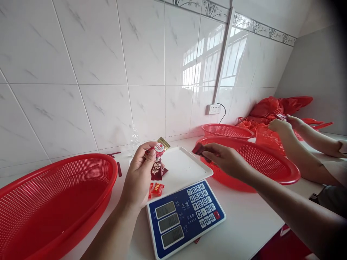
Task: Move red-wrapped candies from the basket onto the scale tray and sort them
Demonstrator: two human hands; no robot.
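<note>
My left hand is closed around a few wrapped candies, one with a gold end and others dark red. It is over the left part of the white tray of a digital scale. Closed fingers of my right hand pinch a small dark red wrapped candy, above the near-left rim of a red mesh basket. Bright red candy packets show just below my left hand, behind the scale's display. What else lies behind that hand is hidden.
A large red basket stands at the left, another red basket at the back. Another person's hands work by red plastic bags at the right. A clear bottle stands against the tiled wall, below a socket strip.
</note>
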